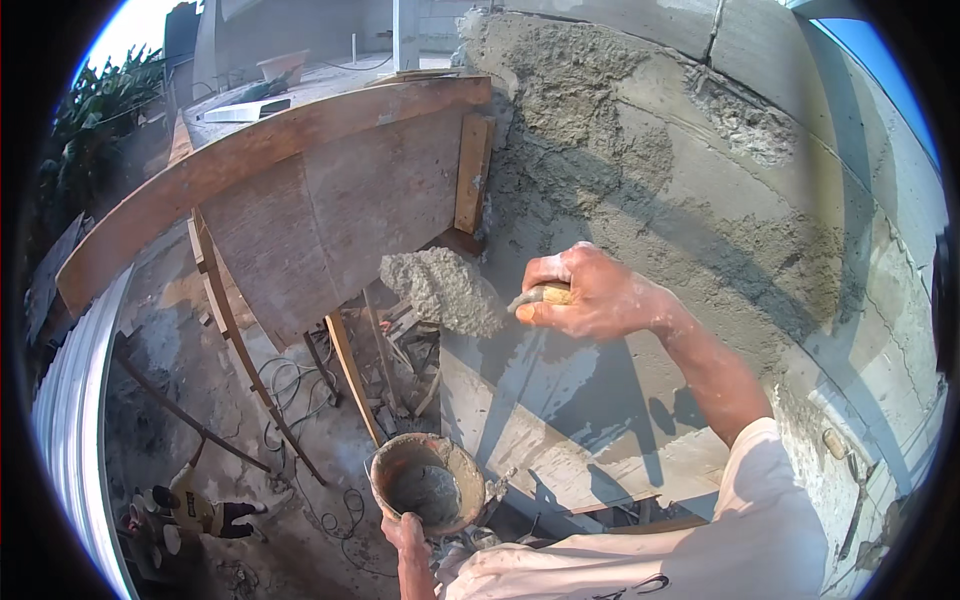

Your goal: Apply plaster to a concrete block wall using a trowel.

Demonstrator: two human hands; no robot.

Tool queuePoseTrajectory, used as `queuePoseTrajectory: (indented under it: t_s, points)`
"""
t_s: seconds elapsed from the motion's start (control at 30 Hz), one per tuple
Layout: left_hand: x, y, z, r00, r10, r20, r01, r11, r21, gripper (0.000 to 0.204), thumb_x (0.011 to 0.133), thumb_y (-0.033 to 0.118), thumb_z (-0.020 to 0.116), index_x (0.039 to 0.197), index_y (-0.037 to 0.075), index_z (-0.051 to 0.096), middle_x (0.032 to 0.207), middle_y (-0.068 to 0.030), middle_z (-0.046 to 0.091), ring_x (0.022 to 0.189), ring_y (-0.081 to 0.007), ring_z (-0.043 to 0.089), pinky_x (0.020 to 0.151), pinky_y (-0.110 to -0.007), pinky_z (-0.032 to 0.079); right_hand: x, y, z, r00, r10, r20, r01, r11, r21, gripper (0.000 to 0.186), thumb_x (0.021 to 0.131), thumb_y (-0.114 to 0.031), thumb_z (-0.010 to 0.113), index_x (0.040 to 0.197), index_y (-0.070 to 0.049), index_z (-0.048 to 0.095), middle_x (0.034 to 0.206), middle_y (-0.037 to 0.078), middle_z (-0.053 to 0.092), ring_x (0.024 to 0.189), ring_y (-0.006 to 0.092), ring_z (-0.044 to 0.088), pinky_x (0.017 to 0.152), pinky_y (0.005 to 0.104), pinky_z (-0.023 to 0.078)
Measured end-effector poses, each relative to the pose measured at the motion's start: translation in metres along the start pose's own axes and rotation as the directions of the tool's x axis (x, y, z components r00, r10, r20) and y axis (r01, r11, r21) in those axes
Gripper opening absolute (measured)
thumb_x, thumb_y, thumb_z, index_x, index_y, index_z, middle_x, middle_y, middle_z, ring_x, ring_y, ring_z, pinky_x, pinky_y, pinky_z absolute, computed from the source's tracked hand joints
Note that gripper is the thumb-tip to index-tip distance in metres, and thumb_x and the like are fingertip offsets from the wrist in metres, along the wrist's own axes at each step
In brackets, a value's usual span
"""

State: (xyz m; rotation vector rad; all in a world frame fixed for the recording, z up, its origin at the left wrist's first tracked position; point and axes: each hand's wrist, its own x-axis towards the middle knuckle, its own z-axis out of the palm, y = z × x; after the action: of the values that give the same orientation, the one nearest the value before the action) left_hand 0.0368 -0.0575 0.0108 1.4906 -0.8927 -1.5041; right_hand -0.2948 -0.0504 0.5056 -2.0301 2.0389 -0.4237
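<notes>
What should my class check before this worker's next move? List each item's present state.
1. Right hand grips the trowel: ok.
2. Trowel loaded with mortar: ok.
3. Left hand supports the bucket: ok.
4. Enough mix left in the bucket: cannot tell, its depth is unclear.
5. Ground below free of people: not ok, another person is down there.
6. Wall evenly coated: not ok, rough patches show.

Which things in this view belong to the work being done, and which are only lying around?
Apparently in use: trowel in the right hand; mortar on it; bucket in the left hand; partly mortared wall.

Apparently lying about: reddish pot, upper left; scrap wood below.
</notes>
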Motion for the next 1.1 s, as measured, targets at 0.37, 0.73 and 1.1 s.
queuePoseTrajectory:
  t_s: [0.37,0.73,1.1]
  points:
    - [-0.026,-0.017,-0.085,0.964,-0.028,-0.266,0.027,1.0,-0.009,0.064,0.077,-0.006,0.049,0.139,0.0,0.064,0.102,-0.0085,0.071,0.075,-0.0203,0.067,0.062,-0.035,0.055,0.057,0.067,-0.24,0.943,-0.105,-0.316,0.318,0.568,0.759,0.031,0.106,-0.031,0.064,0.11,-0.001,0.064,0.076,0.005,0.065,0.05,0.0056,0.062,0.042,0.0216,0.055]
    - [-0.036,0.037,-0.058,0.933,-0.072,-0.352,0.201,0.916,0.347,0.057,0.075,0.006,0.055,0.129,0.006,0.07,0.105,-0.0235,0.076,0.101,-0.0408,0.073,0.095,-0.044,0.054,-0.058,0.125,-0.01,0.842,0.539,0.017,-0.458,0.697,0.552,0.021,0.103,-0.022,0.062,0.093,-0.002,0.063,0.061,0.005,0.061,0.042,0.0056,0.053,0.036,0.0198,0.041]
    - [-0.043,0.063,0.06,0.999,0.039,0.003,-0.034,0.836,0.547,0.071,0.076,0.007,0.067,0.147,0.009,0.061,0.113,-0.0334,0.071,0.108,-0.0504,0.069,0.097,-0.055,0.055,-0.031,0.065,0.37,0.915,0.166,0.369,-0.041,0.945,-0.324,0.027,0.091,-0.017,0.067,0.11,0.003,0.07,0.093,0.026,0.075,0.098,0.0414,0.075,0.082,0.0511,0.059]
